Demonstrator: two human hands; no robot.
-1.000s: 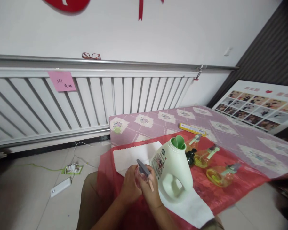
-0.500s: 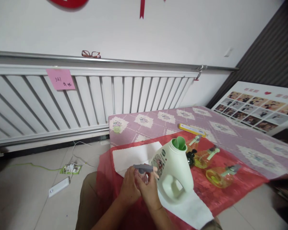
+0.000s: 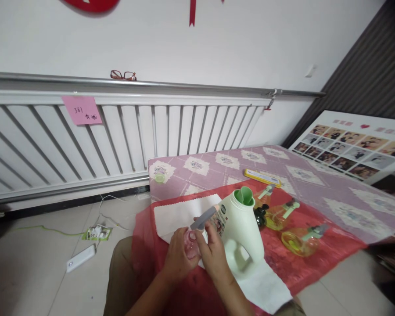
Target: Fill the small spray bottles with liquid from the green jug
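Observation:
My left hand [image 3: 178, 255] is wrapped round a small clear pink bottle [image 3: 191, 249], whose open mouth faces up. My right hand [image 3: 214, 252] grips a grey spray head [image 3: 204, 218], tilted and raised just off the bottle's mouth; its lower end is partly hidden by the fingers. Close beside my right hand stands a large pale green jug [image 3: 243, 228], with a darker green pouring spout and a printed label. Beneath my hands are a white cloth [image 3: 176, 214] and a red plastic sheet [image 3: 332, 245].
Yellow spray bottles [image 3: 296, 243] stand at the right, near a dark pump bottle [image 3: 260, 215]. Behind them lies a yellow-edged case [image 3: 262, 178]. A green cap [image 3: 159, 177] rests at the table's far left corner. Beyond the table is a white radiator [image 3: 171, 131]; a power strip [image 3: 97, 232] lies on the floor.
The grey spray head has come off the pink bottle, tilting up in my right hand. The bottle's mouth now shows. My left hand keeps its hold on the bottle.

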